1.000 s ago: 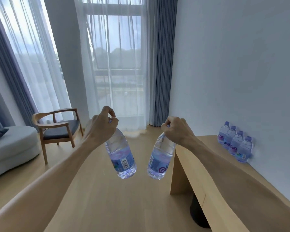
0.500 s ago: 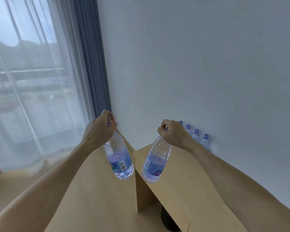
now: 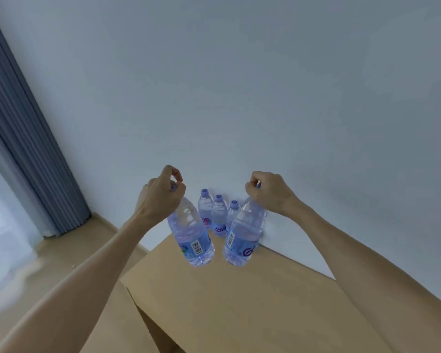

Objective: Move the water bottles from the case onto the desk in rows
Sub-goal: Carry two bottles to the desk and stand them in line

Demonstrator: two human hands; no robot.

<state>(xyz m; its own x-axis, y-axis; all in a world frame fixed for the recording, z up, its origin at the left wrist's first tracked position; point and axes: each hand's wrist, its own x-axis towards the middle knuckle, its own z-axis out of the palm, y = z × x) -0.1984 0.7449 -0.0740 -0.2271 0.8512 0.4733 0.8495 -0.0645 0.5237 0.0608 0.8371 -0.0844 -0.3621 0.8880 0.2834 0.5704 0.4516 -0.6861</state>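
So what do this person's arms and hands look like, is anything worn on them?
Both forearms are bare up to the picture's edge: no sleeves show. The left hand and right hand wear no gloves, and no watch, bracelet or ring is visible on wrists or fingers.

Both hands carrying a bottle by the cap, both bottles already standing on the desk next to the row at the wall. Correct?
Not quite. The head view shows the left hand and right hand each holding a bottle by the cap, but the left bottle and right bottle hang above the desk, not standing on it.
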